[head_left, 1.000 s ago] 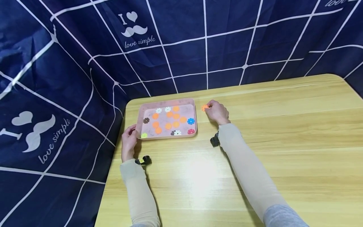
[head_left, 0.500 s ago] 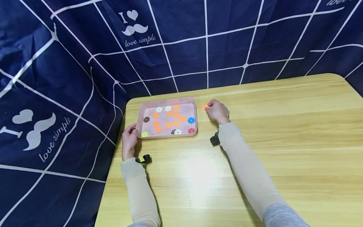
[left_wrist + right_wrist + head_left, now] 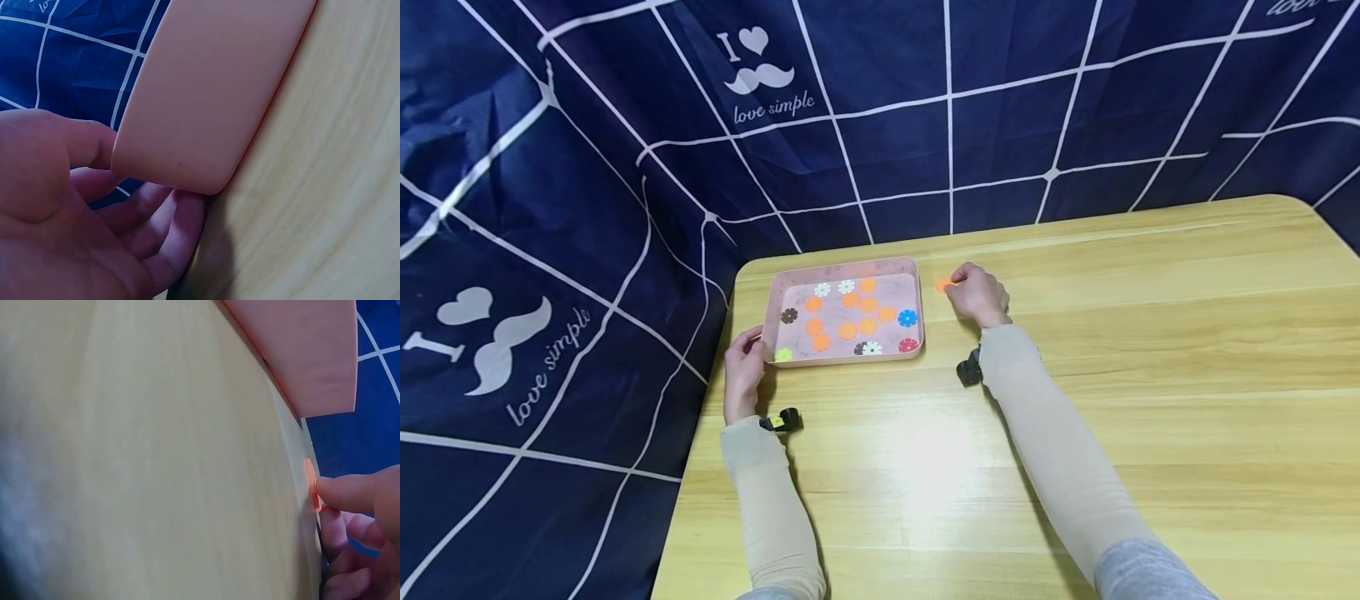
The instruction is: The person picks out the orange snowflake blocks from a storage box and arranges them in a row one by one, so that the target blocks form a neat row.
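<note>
The weakest point is probably the right hand [image 3: 979, 297]: its thumb and fingers pinch only part of a thin orange disc [image 3: 943, 284], so a small twist or a loosened pinch could let it fall flat on the desk [image 3: 1112, 375], where so slim a piece might be awkward to pick up. The pink tray [image 3: 187, 94] is near, towards 9 o'clock from that disc, and a low sideways move could knock the disc against the wall. The left hand [image 3: 745, 375] grips the tray at its 8 o'clock corner, thumb at the rim and fingers curled below; an uneven tug or lift there might tilt the tray and slide its loose pieces into a heap.

The held disc is outside the tray, between 2 and 3 o'clock from its middle; I cannot tell whether it touches the wood. It is bright orange, nearly edge-on in the right wrist view, part covered by the thumb.

Inside the tray lie more orange pieces, with a brown disc [image 3: 788, 316] at 9 o'clock, a blue disc [image 3: 907, 317] at 3, a red disc [image 3: 908, 344] at 4 and a yellow-green disc [image 3: 783, 355] at 8. Near 5 o'clock, 1 white disc [image 3: 872, 348] overlaps a dark disc [image 3: 859, 349].
</note>
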`<state>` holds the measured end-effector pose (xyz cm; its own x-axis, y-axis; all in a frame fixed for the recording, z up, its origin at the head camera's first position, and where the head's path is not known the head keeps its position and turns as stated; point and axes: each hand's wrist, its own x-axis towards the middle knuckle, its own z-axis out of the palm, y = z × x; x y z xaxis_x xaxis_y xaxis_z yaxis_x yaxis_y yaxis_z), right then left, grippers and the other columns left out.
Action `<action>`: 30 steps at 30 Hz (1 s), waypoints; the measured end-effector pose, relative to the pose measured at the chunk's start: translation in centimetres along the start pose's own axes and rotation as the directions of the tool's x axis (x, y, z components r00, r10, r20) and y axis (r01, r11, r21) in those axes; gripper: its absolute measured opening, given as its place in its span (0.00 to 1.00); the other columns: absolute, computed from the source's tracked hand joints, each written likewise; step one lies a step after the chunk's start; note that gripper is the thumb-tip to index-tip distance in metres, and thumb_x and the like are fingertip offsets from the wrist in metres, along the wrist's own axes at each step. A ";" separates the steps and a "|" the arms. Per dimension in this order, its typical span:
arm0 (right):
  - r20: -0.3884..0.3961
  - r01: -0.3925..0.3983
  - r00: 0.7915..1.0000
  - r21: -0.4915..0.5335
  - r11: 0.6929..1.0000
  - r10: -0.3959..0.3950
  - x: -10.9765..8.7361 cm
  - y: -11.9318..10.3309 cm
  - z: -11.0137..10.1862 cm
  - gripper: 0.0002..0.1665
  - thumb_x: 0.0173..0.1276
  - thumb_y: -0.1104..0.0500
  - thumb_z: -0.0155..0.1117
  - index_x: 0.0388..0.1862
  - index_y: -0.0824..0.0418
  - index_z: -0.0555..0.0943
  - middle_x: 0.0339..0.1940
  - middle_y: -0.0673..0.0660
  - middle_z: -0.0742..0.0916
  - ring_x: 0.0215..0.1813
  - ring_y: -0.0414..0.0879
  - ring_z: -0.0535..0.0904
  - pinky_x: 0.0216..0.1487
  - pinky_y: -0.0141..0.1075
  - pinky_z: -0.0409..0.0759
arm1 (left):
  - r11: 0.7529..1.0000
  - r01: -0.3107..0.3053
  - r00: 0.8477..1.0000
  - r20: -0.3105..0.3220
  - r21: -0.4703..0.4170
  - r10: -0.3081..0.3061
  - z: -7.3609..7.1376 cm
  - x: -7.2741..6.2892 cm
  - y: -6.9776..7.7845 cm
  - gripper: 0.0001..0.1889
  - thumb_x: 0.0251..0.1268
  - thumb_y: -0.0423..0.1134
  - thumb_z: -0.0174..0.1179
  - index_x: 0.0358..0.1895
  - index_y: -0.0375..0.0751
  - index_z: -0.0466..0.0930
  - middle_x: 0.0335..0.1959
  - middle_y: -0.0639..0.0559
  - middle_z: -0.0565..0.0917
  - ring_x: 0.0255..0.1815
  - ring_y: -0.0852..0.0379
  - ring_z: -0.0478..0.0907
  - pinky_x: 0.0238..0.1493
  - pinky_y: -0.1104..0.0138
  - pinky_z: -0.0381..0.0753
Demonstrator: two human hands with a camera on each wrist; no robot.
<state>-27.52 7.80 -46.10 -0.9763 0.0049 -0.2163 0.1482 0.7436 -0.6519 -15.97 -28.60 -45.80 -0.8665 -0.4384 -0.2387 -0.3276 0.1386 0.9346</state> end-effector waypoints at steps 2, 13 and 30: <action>-0.002 0.001 1.000 0.015 1.000 0.000 0.0 0.1 -0.1 0.18 0.70 0.47 0.56 0.53 0.54 0.76 0.53 0.56 0.84 0.53 0.58 0.78 0.51 0.52 0.70 | 1.000 -0.002 1.000 -0.001 -0.007 0.002 0.0 0.0 0.0 0.25 0.61 0.28 0.44 0.63 0.37 0.72 0.49 0.44 0.74 0.37 0.59 0.69 0.30 0.74 0.68; 0.061 -0.012 0.998 0.152 0.988 0.003 -0.1 0.4 -0.6 0.21 0.71 0.46 0.55 0.54 0.56 0.75 0.53 0.58 0.82 0.54 0.55 0.77 0.56 0.50 0.69 | 1.000 -0.019 1.000 -0.008 0.004 0.019 0.0 0.1 0.0 0.22 0.67 0.30 0.44 0.63 0.36 0.73 0.51 0.43 0.76 0.37 0.60 0.70 0.31 0.74 0.69; -0.006 0.282 0.947 0.503 0.817 -0.323 -2.7 -5.8 2.4 0.15 0.67 0.59 0.64 0.49 0.65 0.80 0.49 0.59 0.82 0.44 0.46 0.73 0.47 0.33 0.70 | 1.000 -0.011 1.000 0.027 0.001 0.011 -0.1 0.1 0.1 0.22 0.69 0.31 0.43 0.65 0.36 0.70 0.55 0.40 0.75 0.40 0.59 0.70 0.34 0.74 0.70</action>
<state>-25.35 1.87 -43.43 -0.9729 -0.2312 0.0100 -0.0746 0.2727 -0.9592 -16.05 -28.76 -45.71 -0.8798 -0.4130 -0.2352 -0.3181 0.1442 0.9370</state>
